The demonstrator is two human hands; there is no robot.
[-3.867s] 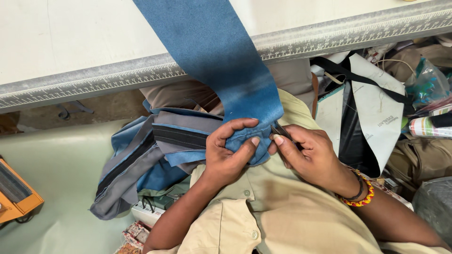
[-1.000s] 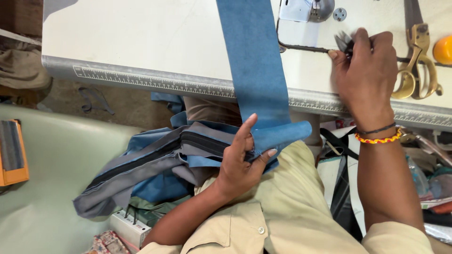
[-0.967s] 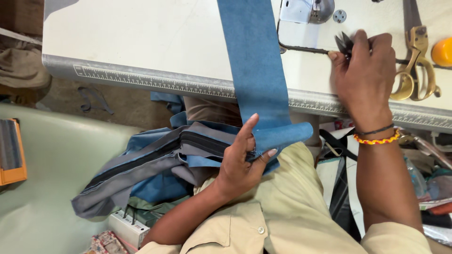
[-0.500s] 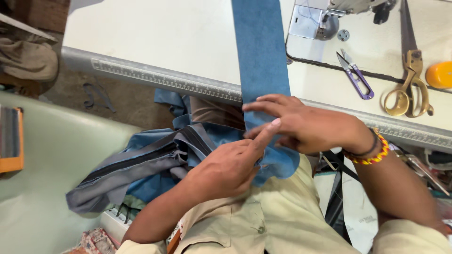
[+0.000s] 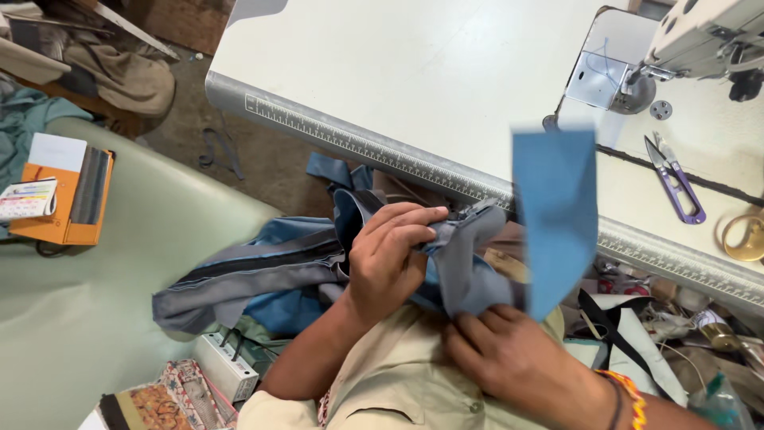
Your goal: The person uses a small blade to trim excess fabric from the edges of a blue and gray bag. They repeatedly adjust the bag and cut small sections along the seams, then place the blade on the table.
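Observation:
My left hand (image 5: 388,256) grips a fold of grey and blue fabric (image 5: 263,275) that has a dark zipper line along it and trails off to the left over my lap. My right hand (image 5: 509,360) holds the lower end of a blue fabric strip (image 5: 554,209), which stands up blurred in front of the table edge. Both hands meet over the bunched cloth just below the white sewing table (image 5: 414,72).
A sewing machine (image 5: 700,40) sits at the table's far right, with purple thread snips (image 5: 675,180) and brass scissors (image 5: 744,236) beside it. A ruler strip (image 5: 334,137) lines the table edge. An orange box (image 5: 64,203) lies on the pale green bench (image 5: 95,318) at left.
My right hand left the snips on the table and came back down to the cloth. The blue strip, earlier stretched over the table, is now pulled off and hanging up loose.

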